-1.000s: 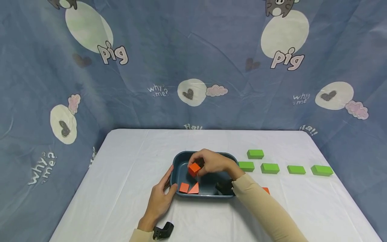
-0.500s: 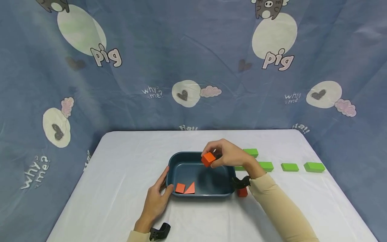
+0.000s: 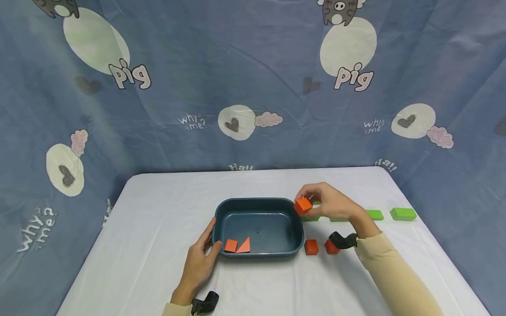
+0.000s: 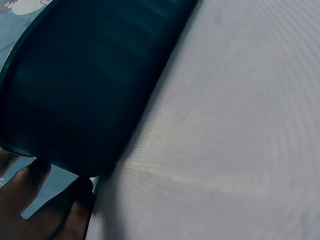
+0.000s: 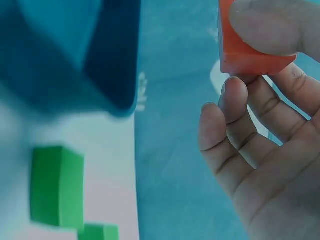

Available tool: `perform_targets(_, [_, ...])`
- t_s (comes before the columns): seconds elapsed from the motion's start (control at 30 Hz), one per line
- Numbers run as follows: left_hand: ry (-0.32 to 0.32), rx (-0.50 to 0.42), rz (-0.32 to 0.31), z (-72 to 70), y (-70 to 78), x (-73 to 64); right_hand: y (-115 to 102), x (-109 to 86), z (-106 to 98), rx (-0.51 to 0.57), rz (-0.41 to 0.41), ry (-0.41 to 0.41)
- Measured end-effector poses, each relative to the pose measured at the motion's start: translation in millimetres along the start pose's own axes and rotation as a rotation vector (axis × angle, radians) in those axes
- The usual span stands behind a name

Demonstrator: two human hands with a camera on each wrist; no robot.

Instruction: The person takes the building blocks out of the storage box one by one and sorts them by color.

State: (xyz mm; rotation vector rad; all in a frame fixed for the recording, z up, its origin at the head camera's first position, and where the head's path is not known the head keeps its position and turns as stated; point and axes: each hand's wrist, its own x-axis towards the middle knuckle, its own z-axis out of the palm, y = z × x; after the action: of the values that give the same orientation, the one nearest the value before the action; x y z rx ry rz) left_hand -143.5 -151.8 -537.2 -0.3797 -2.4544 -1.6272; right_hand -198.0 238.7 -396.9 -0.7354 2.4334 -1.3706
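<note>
My right hand pinches an orange block between thumb and fingers, in the air over the tray's right rim. In the right wrist view the thumb presses the orange block from above, while the other fingers curve below. The dark blue tray is on the white table. Against its left end, the fairly straight fingers of my left hand touch the wall, with the thumb at the near corner. Inside the tray, an orange-red square block and a triangular block lie near the front left.
Two orange-red blocks lie right of the tray, one partly behind the right wrist's black camera. Several green blocks line the table farther right, some hidden by the right hand. A patterned blue cloth hangs behind.
My right hand has lifted the orange block from inside the tray and carried it rightward to the rim. The left hand stays at the tray's left end. The head view has shifted slightly.
</note>
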Motion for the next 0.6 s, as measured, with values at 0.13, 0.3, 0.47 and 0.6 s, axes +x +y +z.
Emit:
perform_targets(0.13, [-0.007,-0.008,0.011,0.6,0.4,0.2,12,-19.8,-8,-0.02,0.023,0.032])
perform_targets(0.3, [-0.008,-0.018,0.031,0.1,0.9,1.6,26,-44.4,-18,0.003,0.069,0.08])
perform_targets(0.47, [-0.01,-0.023,0.023,1.3,0.2,1.3,41,-70.6,-25,0.013,0.125,0.16])
perform_targets(0.6, [-0.002,-0.004,0.013,1.1,0.0,0.9,52,-89.9,-26,0.029,0.143,0.221])
